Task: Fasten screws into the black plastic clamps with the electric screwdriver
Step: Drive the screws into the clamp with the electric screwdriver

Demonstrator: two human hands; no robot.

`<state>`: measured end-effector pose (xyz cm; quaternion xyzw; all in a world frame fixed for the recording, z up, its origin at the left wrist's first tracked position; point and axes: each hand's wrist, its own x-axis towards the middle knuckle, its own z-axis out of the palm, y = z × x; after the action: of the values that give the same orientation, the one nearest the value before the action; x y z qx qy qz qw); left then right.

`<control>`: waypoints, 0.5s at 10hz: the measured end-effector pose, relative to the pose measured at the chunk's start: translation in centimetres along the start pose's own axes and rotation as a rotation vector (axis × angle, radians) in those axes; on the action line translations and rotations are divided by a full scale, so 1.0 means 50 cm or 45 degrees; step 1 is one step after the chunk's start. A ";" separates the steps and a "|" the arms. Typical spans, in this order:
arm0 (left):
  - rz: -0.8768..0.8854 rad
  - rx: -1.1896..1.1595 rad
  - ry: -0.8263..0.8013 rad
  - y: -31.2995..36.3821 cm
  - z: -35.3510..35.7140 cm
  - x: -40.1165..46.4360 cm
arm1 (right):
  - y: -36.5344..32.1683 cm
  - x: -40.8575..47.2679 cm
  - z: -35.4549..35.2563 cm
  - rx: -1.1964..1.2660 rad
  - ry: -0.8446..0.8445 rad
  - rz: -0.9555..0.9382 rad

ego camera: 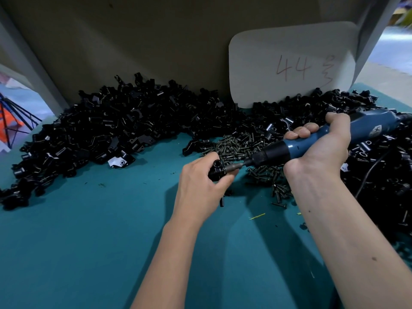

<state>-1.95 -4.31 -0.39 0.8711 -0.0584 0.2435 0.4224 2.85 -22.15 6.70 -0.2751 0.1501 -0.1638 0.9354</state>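
My left hand (199, 182) grips a black plastic clamp (216, 168) just above the teal table (89, 230). My right hand (323, 148) is wrapped round the blue electric screwdriver (296, 146), which points left and slightly down. Its bit (237, 167) meets the clamp's right side between my left thumb and fingers. A pile of dark screws (240, 146) lies right behind the two hands. The screw at the bit's tip is hidden by my fingers.
Large heaps of black clamps (100, 130) run along the back and down the right side (379, 175). A white card marked 44 (292, 65) leans on the brown backboard. The screwdriver's cord (367, 172) trails over the right heap. Loose screws (278, 205) dot the cloth.
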 end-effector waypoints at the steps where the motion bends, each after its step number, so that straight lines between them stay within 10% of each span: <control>1: 0.007 0.002 0.004 0.002 0.002 0.001 | -0.004 0.000 0.000 -0.029 0.026 0.016; 5: 0.032 0.136 -0.031 -0.023 -0.013 -0.001 | 0.026 -0.005 -0.002 0.119 0.158 0.026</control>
<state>-1.89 -3.09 -0.90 0.8945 -0.0612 0.2410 0.3715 2.89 -21.06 5.92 -0.2189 0.2026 -0.1780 0.9377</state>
